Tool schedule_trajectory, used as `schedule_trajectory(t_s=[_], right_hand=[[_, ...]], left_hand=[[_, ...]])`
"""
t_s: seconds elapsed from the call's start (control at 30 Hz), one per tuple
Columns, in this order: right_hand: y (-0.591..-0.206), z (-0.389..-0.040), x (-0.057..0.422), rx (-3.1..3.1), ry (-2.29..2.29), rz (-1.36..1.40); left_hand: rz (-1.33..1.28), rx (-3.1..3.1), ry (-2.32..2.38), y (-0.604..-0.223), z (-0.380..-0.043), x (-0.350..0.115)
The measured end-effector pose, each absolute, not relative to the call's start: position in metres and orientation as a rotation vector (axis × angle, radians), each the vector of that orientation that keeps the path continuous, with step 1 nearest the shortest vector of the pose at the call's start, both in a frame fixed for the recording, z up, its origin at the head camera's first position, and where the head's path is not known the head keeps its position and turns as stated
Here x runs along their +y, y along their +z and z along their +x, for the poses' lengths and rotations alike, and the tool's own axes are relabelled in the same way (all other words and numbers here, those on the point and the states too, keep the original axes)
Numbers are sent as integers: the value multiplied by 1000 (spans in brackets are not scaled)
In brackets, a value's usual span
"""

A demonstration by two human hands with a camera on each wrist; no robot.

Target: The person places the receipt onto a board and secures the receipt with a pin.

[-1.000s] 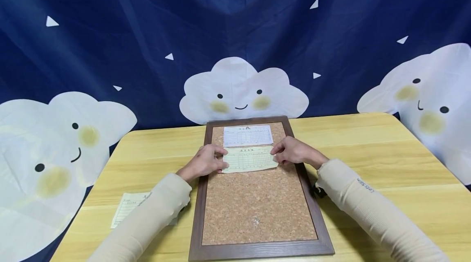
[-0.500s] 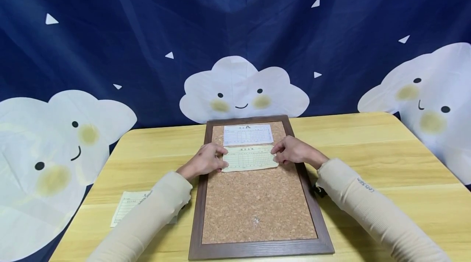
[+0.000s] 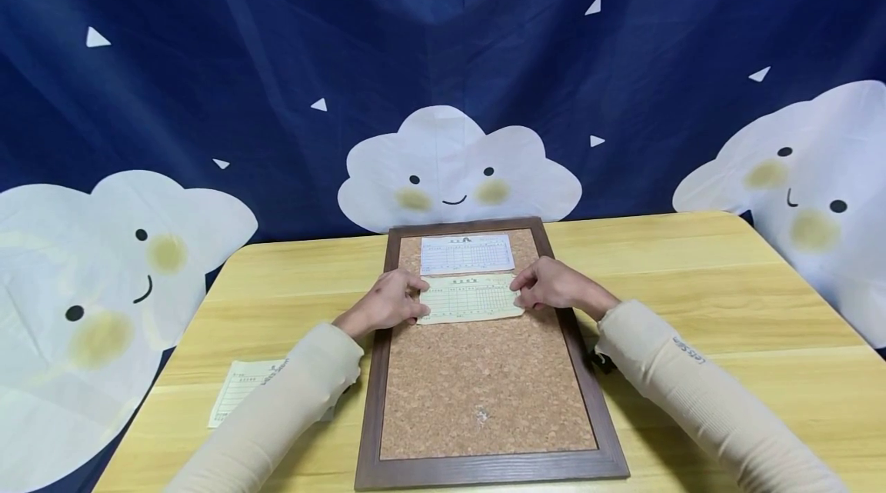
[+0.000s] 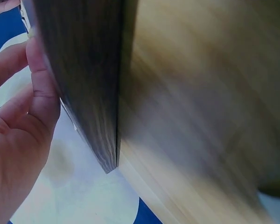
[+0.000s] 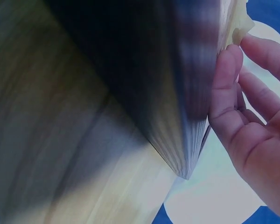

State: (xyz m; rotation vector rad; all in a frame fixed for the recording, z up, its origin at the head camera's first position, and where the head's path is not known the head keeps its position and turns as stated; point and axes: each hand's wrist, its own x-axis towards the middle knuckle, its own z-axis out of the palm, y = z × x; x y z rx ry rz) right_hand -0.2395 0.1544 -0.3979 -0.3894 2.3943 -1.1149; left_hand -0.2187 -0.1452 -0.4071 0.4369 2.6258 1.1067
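A cork board [image 3: 477, 385] in a dark brown wooden frame lies lengthwise on the table. Across its upper half is a pale yellow printed form [image 3: 471, 299], just below a white printed form [image 3: 467, 254] near the top. My left hand [image 3: 389, 301] pinches the yellow form's left edge between thumb and fingers. At the other end, my right hand [image 3: 550, 284] pinches its right edge. In the right wrist view, a corner of the yellow paper [image 5: 243, 25] shows by the fingertips, beside the frame's side. The left wrist view has the left hand [image 4: 23, 126] along the frame's edge.
More yellowish form sheets [image 3: 238, 389] lie on the table left of the board, partly covered by the left sleeve [image 3: 277, 408]. A small dark object [image 3: 602, 360] sits by the board's right side, under the right forearm. Behind the wooden table [image 3: 727, 285] hangs a blue cloud-print cloth [image 3: 443, 31].
Hardly anything differs. Both hands keep hold of the yellow form in the same place, and its lower right edge lies slightly flatter.
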Motion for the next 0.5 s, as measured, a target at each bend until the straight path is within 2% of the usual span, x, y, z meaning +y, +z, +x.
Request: schedule_trajectory(t_s=[0.5], right_hand=[[-398, -236, 154, 2442, -1074, -438]], left_hand=[[376, 2657, 1026, -406, -221, -142]])
